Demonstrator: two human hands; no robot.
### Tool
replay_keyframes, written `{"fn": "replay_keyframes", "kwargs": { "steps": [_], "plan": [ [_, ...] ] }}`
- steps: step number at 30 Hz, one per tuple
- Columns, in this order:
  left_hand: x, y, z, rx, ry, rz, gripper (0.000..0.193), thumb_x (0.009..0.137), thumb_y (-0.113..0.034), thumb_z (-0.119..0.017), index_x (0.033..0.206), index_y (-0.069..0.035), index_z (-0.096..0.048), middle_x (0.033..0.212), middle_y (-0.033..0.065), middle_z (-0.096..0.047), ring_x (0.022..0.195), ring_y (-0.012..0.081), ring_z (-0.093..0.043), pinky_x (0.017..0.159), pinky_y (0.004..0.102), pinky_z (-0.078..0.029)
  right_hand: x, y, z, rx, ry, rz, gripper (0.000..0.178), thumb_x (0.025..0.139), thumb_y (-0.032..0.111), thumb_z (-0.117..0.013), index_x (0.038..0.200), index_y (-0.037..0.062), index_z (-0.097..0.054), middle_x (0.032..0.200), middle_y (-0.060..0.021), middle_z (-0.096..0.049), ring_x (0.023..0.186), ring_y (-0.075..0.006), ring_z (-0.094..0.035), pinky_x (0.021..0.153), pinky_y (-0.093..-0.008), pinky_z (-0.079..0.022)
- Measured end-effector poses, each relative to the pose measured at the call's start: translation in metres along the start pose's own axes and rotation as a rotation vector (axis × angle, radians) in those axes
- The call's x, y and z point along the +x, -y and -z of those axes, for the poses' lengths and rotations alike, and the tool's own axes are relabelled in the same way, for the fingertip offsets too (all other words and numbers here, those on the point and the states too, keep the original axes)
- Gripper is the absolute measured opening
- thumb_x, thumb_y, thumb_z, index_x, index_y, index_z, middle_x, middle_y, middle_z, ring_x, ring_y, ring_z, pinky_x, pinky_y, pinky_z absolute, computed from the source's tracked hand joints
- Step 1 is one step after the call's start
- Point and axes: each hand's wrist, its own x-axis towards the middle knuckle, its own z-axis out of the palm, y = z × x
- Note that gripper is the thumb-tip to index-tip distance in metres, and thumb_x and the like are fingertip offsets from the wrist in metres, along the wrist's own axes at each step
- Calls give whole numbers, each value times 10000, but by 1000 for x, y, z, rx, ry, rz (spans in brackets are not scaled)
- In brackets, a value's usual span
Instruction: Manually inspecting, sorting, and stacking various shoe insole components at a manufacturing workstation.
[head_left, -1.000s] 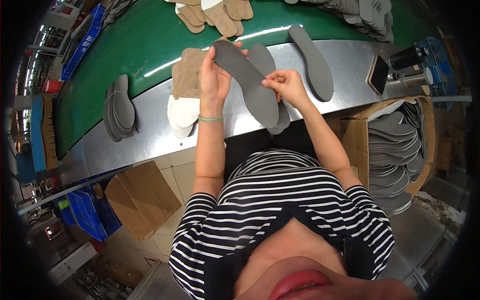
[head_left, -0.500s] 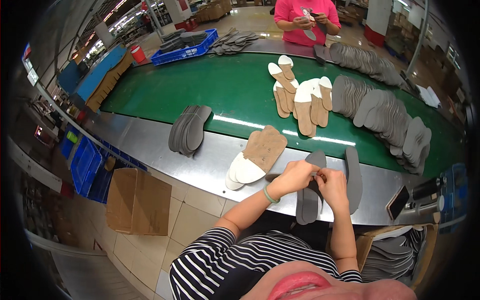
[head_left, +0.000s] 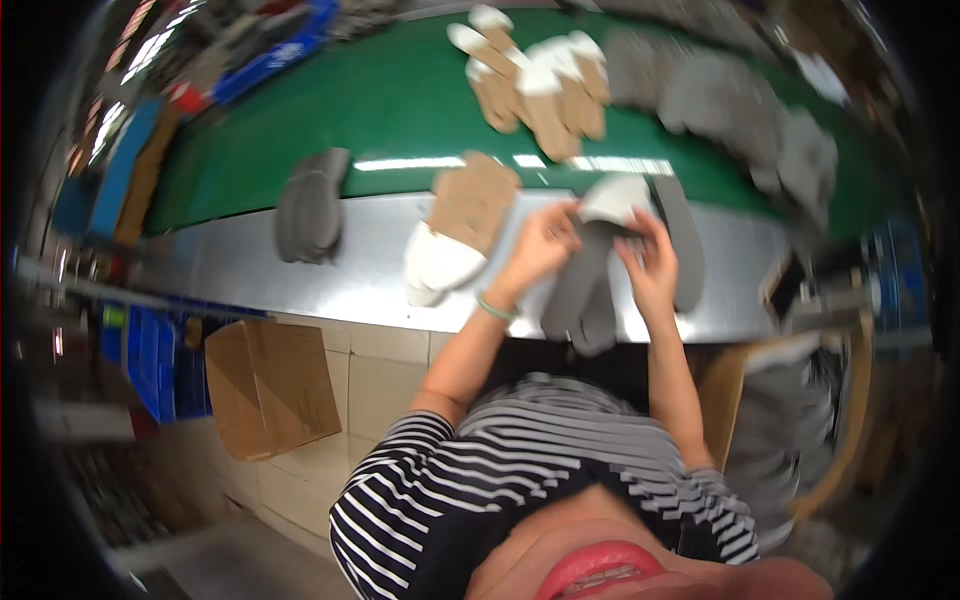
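Observation:
A white-tipped piece (head_left: 614, 200), blurred, lies between my hands over the far end of the grey insoles (head_left: 578, 290) at the table's front edge. My left hand (head_left: 545, 240) is curled at its left side, fingers drawn together; what they pinch, if anything, is too smeared to make out. On the right my right hand (head_left: 652, 262) has thumb and fingers apart, fingertips near the white piece's right edge. A long grey insole (head_left: 682, 245) lies just right of that hand. Left of my left hand, several tan insole boards with white ends (head_left: 470, 215) are fanned out on the metal.
A bundle of grey insoles (head_left: 310, 207) stands on the metal ledge (head_left: 375, 290) at left. Tan-and-white boards (head_left: 550, 95) and grey insole rows (head_left: 725, 100) cover parts of the green belt (head_left: 380, 110). Cardboard boxes (head_left: 275, 390) flank me below.
The view has shifted, so the table sits higher. My hands, earlier close together in a pinch, are now apart. The white-tipped piece now shows between them, and the right fingers have spread.

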Motion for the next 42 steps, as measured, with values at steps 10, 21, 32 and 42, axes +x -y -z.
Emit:
{"fn": "replay_keyframes", "kwargs": {
  "steps": [10, 21, 32, 42],
  "plan": [
    [-16, -6, -16, -434, 2, 109, 426, 808, 107, -598, 1215, 6, -521, 770, -21, -525, 679, 80, -580, 537, 210, -496, 11, -13, -4, -259, -251, 155, 190, 764, -12, -750, 826, 11, -572, 956, -46, -569, 759, -90, -514, 677, -226, -443],
    [-22, -12, -19, -431, 33, 209, 494, 804, 105, -609, 1258, -1, -448, 805, 2, -557, 714, 114, -601, 582, 239, -519, 13, -18, -8, 399, -95, -119, 206, 861, -74, -604, 1042, -13, -528, 788, -26, -609, 722, -51, -584, 654, -190, -452],
    [33, 5, 22, -57, -74, -135, 284, 957, -287, -586, 838, -38, -654, 686, -47, -530, 648, 32, -485, 510, 217, -382, 18, -15, -20, 130, 140, -236, 267, 869, 29, -657, 1121, 5, -575, 729, 15, -585, 644, -41, -523, 518, -196, -380],
    [13, 53, 52, 843, -478, -122, 617, 838, -196, -671, 1357, 7, -404, 1423, 240, -346, 1368, 419, -258, 1112, 488, -254, 66, -66, 64, -812, -49, 229, 422, 918, 142, -598, 1314, 22, -518, 1239, -202, -551, 1131, -304, -553, 953, -406, -439]
  ]
}}
